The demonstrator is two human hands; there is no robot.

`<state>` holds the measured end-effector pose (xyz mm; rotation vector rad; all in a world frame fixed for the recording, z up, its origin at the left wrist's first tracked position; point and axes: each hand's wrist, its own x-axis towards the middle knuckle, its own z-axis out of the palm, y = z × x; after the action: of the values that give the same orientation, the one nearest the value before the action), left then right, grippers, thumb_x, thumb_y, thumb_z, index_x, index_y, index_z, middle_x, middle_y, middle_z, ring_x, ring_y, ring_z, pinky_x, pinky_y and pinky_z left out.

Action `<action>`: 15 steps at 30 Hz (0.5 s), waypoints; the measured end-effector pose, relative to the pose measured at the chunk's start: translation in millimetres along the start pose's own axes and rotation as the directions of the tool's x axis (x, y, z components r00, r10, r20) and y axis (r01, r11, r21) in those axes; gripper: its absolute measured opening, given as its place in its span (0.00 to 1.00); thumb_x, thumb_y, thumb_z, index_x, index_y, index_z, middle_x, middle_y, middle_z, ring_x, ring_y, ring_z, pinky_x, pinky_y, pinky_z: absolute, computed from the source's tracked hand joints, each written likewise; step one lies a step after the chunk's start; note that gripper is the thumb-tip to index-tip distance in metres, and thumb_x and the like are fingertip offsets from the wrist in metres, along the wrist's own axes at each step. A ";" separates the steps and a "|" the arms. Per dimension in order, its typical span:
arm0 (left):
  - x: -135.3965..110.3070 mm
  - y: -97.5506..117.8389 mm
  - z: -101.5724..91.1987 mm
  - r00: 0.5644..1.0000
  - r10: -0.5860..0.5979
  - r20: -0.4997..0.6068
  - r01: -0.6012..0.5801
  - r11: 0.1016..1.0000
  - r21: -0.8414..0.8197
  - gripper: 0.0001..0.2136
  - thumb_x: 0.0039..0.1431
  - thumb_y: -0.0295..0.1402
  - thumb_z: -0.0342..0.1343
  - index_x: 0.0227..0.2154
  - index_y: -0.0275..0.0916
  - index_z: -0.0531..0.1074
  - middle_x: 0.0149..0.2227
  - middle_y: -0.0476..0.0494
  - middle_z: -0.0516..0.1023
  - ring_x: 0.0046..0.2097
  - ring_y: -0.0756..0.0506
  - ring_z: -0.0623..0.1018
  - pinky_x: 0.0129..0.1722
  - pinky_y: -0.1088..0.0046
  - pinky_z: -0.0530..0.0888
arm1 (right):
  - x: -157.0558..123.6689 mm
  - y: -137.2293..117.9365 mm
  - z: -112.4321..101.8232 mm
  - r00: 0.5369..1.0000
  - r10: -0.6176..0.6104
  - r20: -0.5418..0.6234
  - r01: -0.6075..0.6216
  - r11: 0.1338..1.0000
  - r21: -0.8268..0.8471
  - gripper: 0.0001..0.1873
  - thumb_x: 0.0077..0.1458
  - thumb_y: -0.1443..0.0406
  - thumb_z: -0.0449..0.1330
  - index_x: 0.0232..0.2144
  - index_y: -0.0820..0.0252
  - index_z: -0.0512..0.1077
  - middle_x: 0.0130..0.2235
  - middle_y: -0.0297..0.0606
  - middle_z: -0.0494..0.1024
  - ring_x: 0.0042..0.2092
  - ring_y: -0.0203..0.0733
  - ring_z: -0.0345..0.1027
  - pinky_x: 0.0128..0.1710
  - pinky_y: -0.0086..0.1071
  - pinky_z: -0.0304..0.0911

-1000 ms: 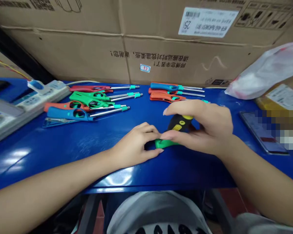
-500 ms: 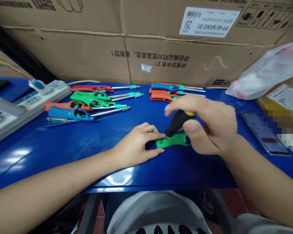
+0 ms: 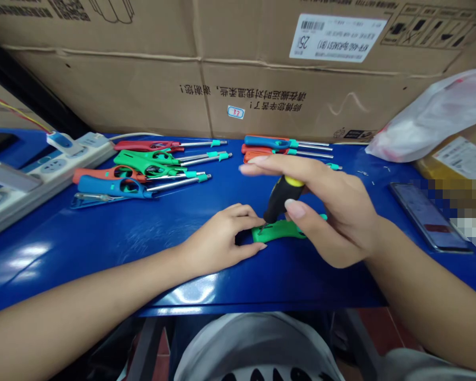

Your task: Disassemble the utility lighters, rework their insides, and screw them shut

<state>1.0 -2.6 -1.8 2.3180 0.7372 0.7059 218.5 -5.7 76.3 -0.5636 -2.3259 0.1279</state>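
A green long-nosed lighter [image 3: 276,230] lies on the blue table [image 3: 103,233] in front of me. My left hand [image 3: 222,238] pinches its near end between thumb and fingers and holds it down. My right hand [image 3: 333,211] grips a short black screwdriver with a yellow cap [image 3: 280,197], standing almost upright with its tip on the lighter's left end. The right hand hides most of the lighter's metal tube.
Several red, green and blue lighters [image 3: 143,166] lie at the back left, three more [image 3: 273,147] at the back middle. A white power strip [image 3: 51,164] sits far left, a phone [image 3: 428,214] and a plastic bag [image 3: 432,116] right, cardboard boxes [image 3: 238,63] behind.
My right hand has turned and raised the screwdriver from lying low over the lighter to nearly upright, tip on the lighter's end. The left hand has stayed where it was.
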 end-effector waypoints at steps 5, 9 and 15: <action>0.3 3.0 -0.5 1.000 -0.031 -0.003 0.031 0.999 -0.013 0.10 0.62 0.31 0.65 0.46 0.38 0.79 0.44 0.44 0.80 0.46 0.43 0.79 0.50 0.65 0.76 | 0.5 -1.2 4.8 0.993 -0.051 -0.102 0.037 0.989 -0.140 0.14 0.63 0.60 0.66 0.48 0.58 0.74 0.39 0.33 0.84 0.36 0.36 0.79 0.38 0.27 0.73; 1.0 3.6 -1.0 0.999 -0.050 0.002 0.050 0.998 -0.037 0.12 0.61 0.30 0.65 0.48 0.38 0.78 0.45 0.44 0.80 0.47 0.43 0.79 0.51 0.65 0.77 | 0.9 -1.6 3.8 0.995 -0.028 -0.096 0.007 0.977 -0.214 0.16 0.65 0.52 0.62 0.45 0.59 0.74 0.36 0.35 0.82 0.38 0.40 0.78 0.36 0.31 0.73; 0.2 0.9 0.5 1.000 -0.023 -0.001 0.023 1.000 -0.008 0.11 0.62 0.32 0.65 0.46 0.38 0.79 0.46 0.42 0.79 0.48 0.42 0.79 0.52 0.63 0.76 | -1.2 2.2 0.2 0.999 0.045 0.021 -0.046 0.998 0.031 0.22 0.68 0.64 0.56 0.62 0.60 0.65 0.54 0.44 0.80 0.51 0.43 0.78 0.50 0.36 0.74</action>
<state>1.7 -3.2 -1.4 2.2982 0.7588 0.6990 220.0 -4.3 74.8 -0.6023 -2.3277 0.1928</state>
